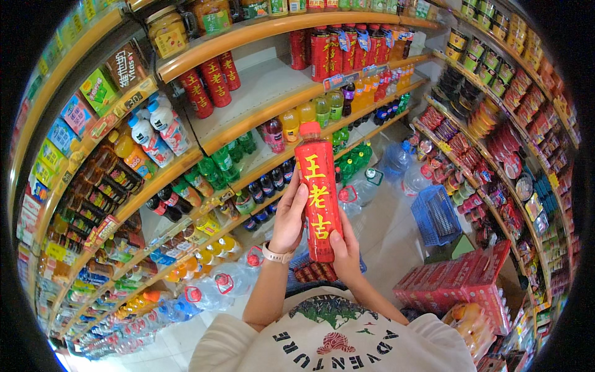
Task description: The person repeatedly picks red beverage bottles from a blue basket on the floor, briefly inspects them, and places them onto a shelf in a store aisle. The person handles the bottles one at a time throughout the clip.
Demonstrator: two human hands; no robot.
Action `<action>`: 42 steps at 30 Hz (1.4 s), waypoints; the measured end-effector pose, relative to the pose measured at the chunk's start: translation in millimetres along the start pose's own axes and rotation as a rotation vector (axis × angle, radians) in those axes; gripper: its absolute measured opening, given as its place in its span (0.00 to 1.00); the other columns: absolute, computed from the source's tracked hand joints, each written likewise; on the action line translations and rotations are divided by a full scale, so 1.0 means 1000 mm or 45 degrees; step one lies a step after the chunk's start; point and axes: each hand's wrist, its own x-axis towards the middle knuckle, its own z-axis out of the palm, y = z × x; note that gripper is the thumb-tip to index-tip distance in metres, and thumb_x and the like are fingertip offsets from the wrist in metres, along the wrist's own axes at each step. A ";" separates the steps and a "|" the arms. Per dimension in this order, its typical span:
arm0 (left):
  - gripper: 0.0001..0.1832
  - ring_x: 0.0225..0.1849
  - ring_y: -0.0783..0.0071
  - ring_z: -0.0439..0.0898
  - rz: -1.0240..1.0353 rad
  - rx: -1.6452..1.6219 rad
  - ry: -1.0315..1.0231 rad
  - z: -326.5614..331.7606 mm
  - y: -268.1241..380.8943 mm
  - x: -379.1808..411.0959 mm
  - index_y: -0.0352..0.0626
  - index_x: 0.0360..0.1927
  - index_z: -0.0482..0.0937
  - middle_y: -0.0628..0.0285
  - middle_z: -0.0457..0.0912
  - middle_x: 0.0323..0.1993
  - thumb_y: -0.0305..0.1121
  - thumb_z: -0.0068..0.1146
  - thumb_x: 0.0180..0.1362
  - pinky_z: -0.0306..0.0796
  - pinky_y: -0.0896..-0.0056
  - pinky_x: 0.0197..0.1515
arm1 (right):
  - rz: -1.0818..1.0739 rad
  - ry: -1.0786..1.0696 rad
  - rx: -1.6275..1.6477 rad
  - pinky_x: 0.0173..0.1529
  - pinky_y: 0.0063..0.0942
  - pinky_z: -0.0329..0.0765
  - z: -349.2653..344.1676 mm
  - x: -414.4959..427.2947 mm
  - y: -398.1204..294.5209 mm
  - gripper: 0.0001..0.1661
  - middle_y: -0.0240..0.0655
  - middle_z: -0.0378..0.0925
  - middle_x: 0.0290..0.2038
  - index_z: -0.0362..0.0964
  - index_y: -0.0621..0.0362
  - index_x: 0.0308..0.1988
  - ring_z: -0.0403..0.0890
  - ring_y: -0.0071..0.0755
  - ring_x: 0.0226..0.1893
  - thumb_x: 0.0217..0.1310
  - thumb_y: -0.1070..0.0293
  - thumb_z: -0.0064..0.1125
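Note:
A red drink bottle with a red cap and yellow characters (319, 195) stands nearly upright between my two hands. My left hand (290, 216) grips its left side around the middle, and my right hand (346, 251) holds it low on the right. Beyond it, on a grey shelf (265, 81), matching red bottles (216, 83) stand at the left end and a row of other red bottles (341, 53) at the right. Partly hidden below my hands is a blue basket (364, 266) with dark red packs (312, 272) in it.
Drink shelves curve along the left, with large water jugs (223, 284) on the floor before them. Snack shelves line the right. A blue plastic basket (435, 215) is on the tiled floor, near red cartons (455, 279) and a bag of round yellowish items (472, 325).

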 end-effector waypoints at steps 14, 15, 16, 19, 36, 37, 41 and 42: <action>0.29 0.62 0.79 0.61 0.037 0.079 0.029 0.001 0.006 -0.002 0.41 0.67 0.51 0.63 0.59 0.64 0.37 0.42 0.66 0.56 0.75 0.62 | -0.039 -0.030 0.061 0.63 0.27 0.57 0.002 0.004 0.002 0.33 0.42 0.56 0.62 0.45 0.68 0.64 0.60 0.31 0.61 0.63 0.71 0.43; 0.29 0.62 0.79 0.61 0.040 0.078 0.024 0.000 0.006 -0.003 0.41 0.67 0.51 0.63 0.59 0.65 0.37 0.42 0.66 0.56 0.75 0.62 | -0.035 -0.027 0.051 0.63 0.27 0.57 0.001 0.004 0.003 0.33 0.42 0.56 0.62 0.45 0.68 0.64 0.60 0.31 0.61 0.62 0.71 0.43; 0.29 0.62 0.80 0.61 0.038 0.065 0.023 0.000 0.006 -0.003 0.41 0.67 0.51 0.63 0.58 0.65 0.37 0.42 0.66 0.56 0.75 0.62 | -0.031 -0.024 0.041 0.63 0.27 0.57 0.001 0.003 0.004 0.33 0.42 0.56 0.62 0.45 0.68 0.64 0.60 0.31 0.61 0.62 0.71 0.43; 0.29 0.62 0.80 0.60 0.036 0.053 0.026 -0.002 0.005 -0.004 0.41 0.67 0.51 0.63 0.58 0.65 0.36 0.42 0.66 0.56 0.75 0.62 | -0.030 -0.020 0.022 0.63 0.27 0.57 0.002 0.001 0.003 0.33 0.42 0.56 0.62 0.45 0.68 0.64 0.60 0.31 0.60 0.62 0.70 0.43; 0.33 0.58 0.69 0.68 0.076 -0.199 -0.140 0.001 0.015 -0.021 0.47 0.69 0.43 0.59 0.62 0.62 0.40 0.42 0.64 0.66 0.64 0.57 | 0.542 -0.251 0.855 0.35 0.34 0.76 0.004 -0.006 -0.010 0.37 0.49 0.76 0.40 0.63 0.62 0.52 0.78 0.42 0.30 0.60 0.41 0.30; 0.34 0.58 0.69 0.69 0.090 -0.213 -0.169 0.001 0.015 -0.021 0.47 0.69 0.43 0.58 0.62 0.62 0.41 0.42 0.64 0.66 0.64 0.57 | 0.549 -0.257 0.860 0.34 0.34 0.76 0.005 -0.007 -0.011 0.37 0.49 0.76 0.40 0.63 0.62 0.52 0.78 0.42 0.30 0.60 0.41 0.29; 0.36 0.57 0.67 0.70 0.071 -0.179 -0.194 0.004 0.016 -0.020 0.47 0.69 0.42 0.55 0.64 0.61 0.45 0.43 0.63 0.67 0.63 0.56 | 0.598 -0.248 0.922 0.34 0.34 0.76 0.006 -0.006 -0.013 0.37 0.49 0.76 0.40 0.63 0.63 0.52 0.77 0.43 0.30 0.60 0.41 0.29; 0.36 0.56 0.67 0.70 0.077 -0.167 -0.174 0.008 0.018 -0.021 0.47 0.69 0.42 0.54 0.64 0.60 0.46 0.44 0.62 0.67 0.64 0.55 | 0.597 -0.248 0.929 0.34 0.34 0.76 0.006 -0.006 -0.013 0.38 0.49 0.76 0.39 0.64 0.63 0.52 0.77 0.43 0.30 0.60 0.41 0.29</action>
